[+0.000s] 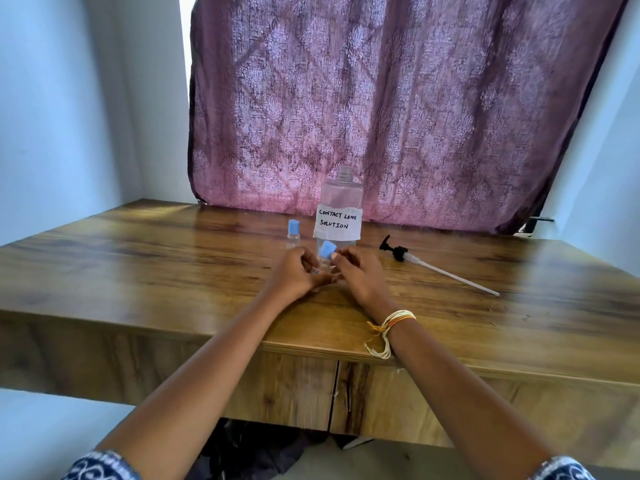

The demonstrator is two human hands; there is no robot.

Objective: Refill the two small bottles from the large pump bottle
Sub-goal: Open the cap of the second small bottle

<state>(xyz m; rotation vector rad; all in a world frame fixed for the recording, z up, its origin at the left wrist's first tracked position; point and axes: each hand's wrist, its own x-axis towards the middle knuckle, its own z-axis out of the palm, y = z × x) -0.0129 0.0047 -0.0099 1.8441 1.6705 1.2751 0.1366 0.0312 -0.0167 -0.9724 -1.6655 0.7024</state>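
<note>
hands: both are meeting over the middle of the table (138, 271), a bit in from the near edge, and working on one small bottle (320, 266) between them

left hand: the left hand (294, 273) is curling its fingers round the clear body of that bottle and holding it roughly upright; most of the body is hidden behind the fingers, so I can't say how full it is

right hand: the right hand (356, 271) is pinching the blue cap (326, 250) from the right side, fingertips closed on it

the key bit: the cap is sitting straight above the left fingers, along the bottle's upright axis, tilted a little; can't tell if it's seated on the neck or just off it, but I'm guessing it's getting twisted on or off

other small bottle: the second small bottle (293, 233) is standing upright with its blue cap on, just left of the big one, towards the far edge; the left hand is nearer to it

big bottle: the large bottle (341, 209) labelled "contact lens solution" is standing right behind the hands, neck open

pump: the pump head (412, 259) is lying on its side out right, tube pointing at the right edge, closest to the right hand
</note>
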